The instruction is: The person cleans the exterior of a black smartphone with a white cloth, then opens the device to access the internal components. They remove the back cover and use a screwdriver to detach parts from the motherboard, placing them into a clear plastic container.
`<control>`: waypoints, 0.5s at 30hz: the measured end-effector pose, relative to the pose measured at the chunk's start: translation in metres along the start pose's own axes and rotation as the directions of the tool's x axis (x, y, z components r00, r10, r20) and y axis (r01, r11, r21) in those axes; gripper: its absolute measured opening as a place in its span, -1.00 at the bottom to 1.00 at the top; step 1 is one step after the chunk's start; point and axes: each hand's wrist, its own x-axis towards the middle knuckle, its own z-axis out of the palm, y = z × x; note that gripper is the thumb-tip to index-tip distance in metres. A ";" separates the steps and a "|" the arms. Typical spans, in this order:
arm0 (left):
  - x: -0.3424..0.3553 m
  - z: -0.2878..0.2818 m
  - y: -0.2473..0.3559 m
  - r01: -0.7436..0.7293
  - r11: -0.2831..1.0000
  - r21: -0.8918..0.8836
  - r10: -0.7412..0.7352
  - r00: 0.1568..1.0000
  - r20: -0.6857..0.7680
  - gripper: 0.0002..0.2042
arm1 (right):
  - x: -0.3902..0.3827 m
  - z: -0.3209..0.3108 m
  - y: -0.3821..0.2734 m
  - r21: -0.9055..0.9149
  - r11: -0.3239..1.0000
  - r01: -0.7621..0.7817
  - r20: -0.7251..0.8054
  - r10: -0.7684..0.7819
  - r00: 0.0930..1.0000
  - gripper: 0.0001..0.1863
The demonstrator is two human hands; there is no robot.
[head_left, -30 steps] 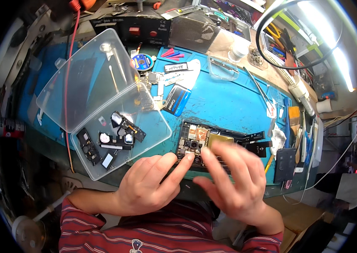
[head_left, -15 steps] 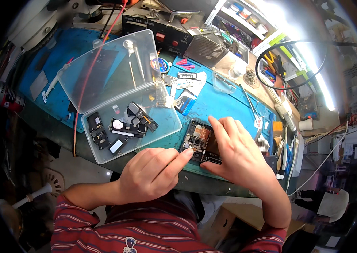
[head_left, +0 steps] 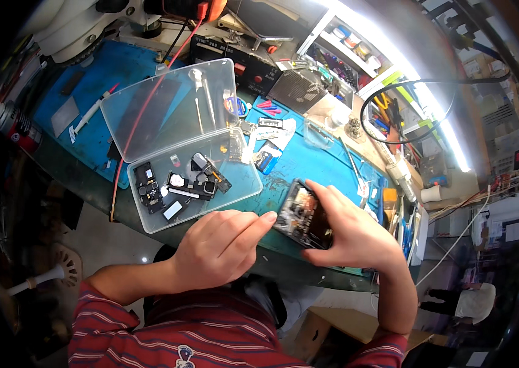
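An opened smartphone (head_left: 299, 214) with its inner boards and camera parts showing is gripped along its right side by my right hand (head_left: 361, 230). It is tilted over the blue mat, its parts blurred by motion. My left hand (head_left: 219, 248) is closed, with thumb and index finger pinched together beside the phone's left edge. Whatever may be between those fingertips is too small or hidden to make out. Left of the phone lies an open clear plastic case (head_left: 250, 181) holding several small black phone modules (head_left: 192, 185). A cotton swab (head_left: 199, 116) shows within its raised lid.
Blue work mats (head_left: 287, 162) cover the bench. A red cable (head_left: 143, 101) crosses the case lid. Behind stand a black powered unit (head_left: 235, 64) and a small clear tray (head_left: 319, 134). Tweezers (head_left: 351, 161) and several hand tools lie to the right. A spray can (head_left: 17, 126) is far left.
My right hand has tilted and turned the phone, moving it slightly right. My left hand's pinched fingers stay near its left edge. The whole view has shifted a little.
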 end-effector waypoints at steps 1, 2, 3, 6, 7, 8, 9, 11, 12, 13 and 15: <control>0.002 -0.002 0.002 0.012 1.000 -0.028 -0.013 1.000 -0.013 -0.49 | -0.009 -0.014 0.003 0.149 0.989 0.024 0.008 -0.025 1.000 0.12; 0.004 -0.005 0.005 0.024 0.998 -0.056 -0.025 0.999 -0.026 -0.49 | -0.017 -0.015 0.025 0.475 0.880 0.026 0.069 -0.067 0.995 0.15; 0.009 -0.004 0.010 0.022 0.993 -0.115 -0.025 0.999 -0.029 -0.48 | -0.032 -0.012 0.041 0.817 0.577 -0.020 0.111 -0.123 0.986 0.25; 0.025 -0.009 0.020 0.015 0.966 -0.258 -0.032 0.998 -0.058 -0.48 | -0.040 0.034 0.047 0.954 -0.274 0.119 -0.201 -0.295 0.934 0.40; 0.032 -0.005 0.022 0.035 0.946 -0.322 -0.055 0.997 -0.054 -0.48 | -0.041 0.047 0.045 0.921 -0.366 0.135 -0.252 -0.296 0.921 0.41; 0.037 -0.002 0.023 0.063 0.928 -0.368 -0.083 0.996 -0.039 -0.48 | -0.042 0.057 0.039 0.915 -0.373 0.156 -0.258 -0.241 0.936 0.41; 0.042 0.001 0.025 0.096 0.903 -0.418 -0.111 0.994 -0.011 -0.47 | -0.045 0.067 0.032 0.904 -0.387 0.181 -0.264 -0.174 0.949 0.42; 0.052 0.004 0.029 0.173 0.853 -0.493 -0.165 0.984 0.060 -0.46 | -0.044 0.088 0.020 0.806 -0.577 0.131 -0.311 -0.224 0.924 0.35; 0.057 0.005 0.027 0.171 0.845 -0.507 -0.158 0.985 0.070 -0.45 | -0.042 0.098 0.014 0.742 -0.664 0.098 -0.341 -0.248 0.907 0.32; 0.060 0.007 0.028 0.170 0.836 -0.522 -0.150 0.985 0.081 -0.45 | -0.042 0.107 0.009 0.707 -0.702 0.080 -0.351 -0.251 0.902 0.27; 0.058 0.009 0.031 0.252 0.768 -0.589 -0.188 0.968 0.169 -0.52 | -0.044 0.122 0.002 0.633 -0.773 0.042 -0.369 -0.253 0.895 0.17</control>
